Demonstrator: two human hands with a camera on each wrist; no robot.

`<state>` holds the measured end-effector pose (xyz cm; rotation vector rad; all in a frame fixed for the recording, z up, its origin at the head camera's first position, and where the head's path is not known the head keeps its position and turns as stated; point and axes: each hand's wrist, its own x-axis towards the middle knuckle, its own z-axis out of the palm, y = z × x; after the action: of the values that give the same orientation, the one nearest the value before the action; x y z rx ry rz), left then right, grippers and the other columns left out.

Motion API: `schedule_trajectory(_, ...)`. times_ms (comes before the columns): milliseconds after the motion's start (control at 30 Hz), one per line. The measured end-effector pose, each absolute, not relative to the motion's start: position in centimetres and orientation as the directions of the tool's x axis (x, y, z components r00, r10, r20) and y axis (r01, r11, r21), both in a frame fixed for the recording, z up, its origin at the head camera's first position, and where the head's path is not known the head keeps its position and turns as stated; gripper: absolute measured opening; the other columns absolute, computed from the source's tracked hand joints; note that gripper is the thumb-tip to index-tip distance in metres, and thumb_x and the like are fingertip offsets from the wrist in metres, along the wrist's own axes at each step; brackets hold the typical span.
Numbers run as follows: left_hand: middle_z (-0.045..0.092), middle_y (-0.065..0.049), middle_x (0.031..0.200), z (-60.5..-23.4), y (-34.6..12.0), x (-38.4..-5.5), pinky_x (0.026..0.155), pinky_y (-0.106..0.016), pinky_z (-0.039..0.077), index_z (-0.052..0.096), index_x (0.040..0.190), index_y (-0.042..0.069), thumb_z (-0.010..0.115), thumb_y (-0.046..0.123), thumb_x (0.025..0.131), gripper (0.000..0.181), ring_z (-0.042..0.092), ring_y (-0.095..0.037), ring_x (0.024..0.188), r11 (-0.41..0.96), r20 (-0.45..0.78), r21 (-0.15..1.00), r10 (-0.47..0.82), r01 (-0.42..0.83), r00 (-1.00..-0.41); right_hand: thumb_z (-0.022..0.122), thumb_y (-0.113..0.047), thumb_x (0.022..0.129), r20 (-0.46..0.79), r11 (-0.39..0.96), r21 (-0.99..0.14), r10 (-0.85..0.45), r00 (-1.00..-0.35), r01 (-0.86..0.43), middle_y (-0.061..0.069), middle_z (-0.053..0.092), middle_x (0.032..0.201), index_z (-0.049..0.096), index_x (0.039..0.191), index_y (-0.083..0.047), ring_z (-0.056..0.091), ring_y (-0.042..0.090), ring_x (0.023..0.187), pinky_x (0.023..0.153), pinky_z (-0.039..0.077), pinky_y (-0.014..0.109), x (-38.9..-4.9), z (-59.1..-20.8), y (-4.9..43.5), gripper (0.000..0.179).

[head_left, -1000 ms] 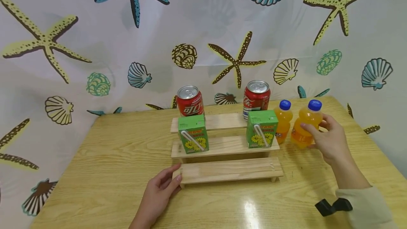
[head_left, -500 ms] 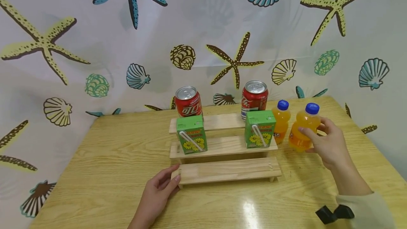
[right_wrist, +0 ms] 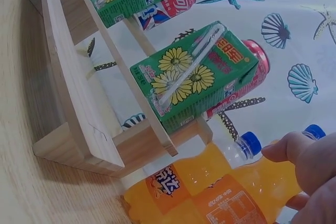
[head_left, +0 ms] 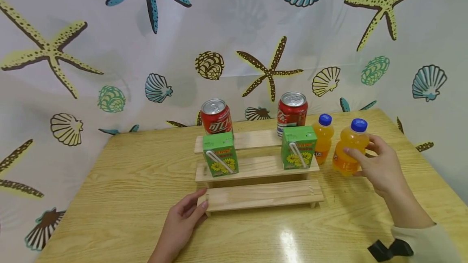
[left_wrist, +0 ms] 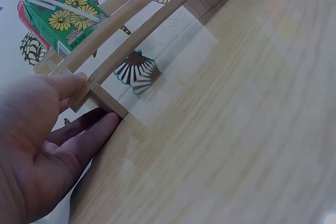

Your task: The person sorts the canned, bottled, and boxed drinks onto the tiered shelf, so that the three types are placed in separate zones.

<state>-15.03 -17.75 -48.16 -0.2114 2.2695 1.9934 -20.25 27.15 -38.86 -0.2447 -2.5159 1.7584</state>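
Observation:
My right hand holds an orange soda bottle with a blue cap, thumb on the near side and fingers behind. A second orange soda bottle stands just left of it, beside the wooden stepped rack. In the right wrist view the two bottles overlap, and only the thumb and part of the hand show. My left hand grips the left end of the rack's lowest step, thumb on top. The left wrist view shows its other fingers against the support under that step.
On the rack's middle step stand two green drink cartons with straws, one at each end. Behind them, two red cola cans stand on the top step. A wood-grain table carries everything, backed by a seashell-and-starfish cloth.
The bottle in my right hand has come slightly lower and nearer since a second ago, and has barely moved in the last half second. My left hand keeps its grip on the rack.

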Motion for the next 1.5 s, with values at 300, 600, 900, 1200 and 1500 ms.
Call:
schedule_trajectory(300, 0.051, -0.019, 0.146, -48.2, -17.7, -15.0, 0.091, -0.026, 0.059, 0.059, 0.139, 0.015, 0.075, 0.041, 0.088, 0.060, 0.055, -0.034, 0.131, 0.122, -0.184, 0.975, -0.029, -0.186, -0.982, 0.063, -0.036, 0.099, -0.045, 0.328, -0.941, 0.139, -0.989, 0.088, 0.034, 0.030, 0.151, 0.031, 0.153, -0.004, 0.043, 0.056, 0.132, 0.070, 0.065, 0.037, -19.5, -38.6, 26.7, 0.071)
schedule_trajectory(600, 0.050, -0.019, 0.147, -48.2, -17.8, -15.1, 0.091, -0.027, 0.059, 0.059, 0.139, 0.015, 0.075, 0.041, 0.088, 0.059, 0.053, -0.034, 0.132, 0.128, -0.180, 0.975, -0.031, -0.183, -0.983, 0.065, -0.036, 0.098, -0.077, 0.320, -0.942, 0.103, -0.992, 0.106, 0.033, 0.028, 0.153, 0.026, 0.156, -0.004, 0.039, 0.057, 0.135, 0.072, 0.065, 0.037, -19.0, -38.1, 26.7, 0.076)
schedule_trajectory(900, 0.051, -0.019, 0.146, -48.1, -17.8, -15.0, 0.091, -0.027, 0.059, 0.059, 0.139, 0.015, 0.073, 0.034, 0.092, 0.052, 0.056, -0.033, 0.130, 0.122, -0.198, 0.972, -0.035, -0.201, -0.980, 0.065, -0.035, 0.098, -0.095, 0.305, -0.945, 0.086, -0.992, 0.117, 0.031, 0.028, 0.154, 0.026, 0.157, -0.006, 0.039, 0.056, 0.135, 0.073, 0.065, 0.034, -18.2, -37.7, 26.4, 0.076)
schedule_trajectory(1200, 0.050, -0.019, 0.147, -48.1, -17.7, -15.1, 0.091, -0.026, 0.059, 0.059, 0.139, 0.015, 0.073, 0.034, 0.092, 0.052, 0.055, -0.034, 0.131, 0.129, -0.187, 0.973, -0.034, -0.190, -0.982, 0.066, -0.034, 0.098, -0.114, 0.302, -0.944, 0.078, -0.990, 0.132, 0.031, 0.028, 0.155, 0.025, 0.157, -0.007, 0.038, 0.056, 0.137, 0.076, 0.065, 0.037, -17.5, -37.4, 25.9, 0.077)
schedule_trajectory(1500, 0.051, -0.020, 0.146, -48.2, -17.7, -15.1, 0.090, -0.026, 0.059, 0.060, 0.138, 0.013, 0.073, 0.032, 0.092, 0.051, 0.055, -0.035, 0.130, 0.125, -0.170, 0.977, -0.035, -0.173, -0.985, 0.066, -0.033, 0.098, -0.126, 0.314, -0.939, 0.063, -0.990, 0.139, 0.030, 0.029, 0.155, 0.026, 0.157, -0.007, 0.039, 0.055, 0.136, 0.077, 0.065, 0.037, -16.9, -37.1, 25.5, 0.076)
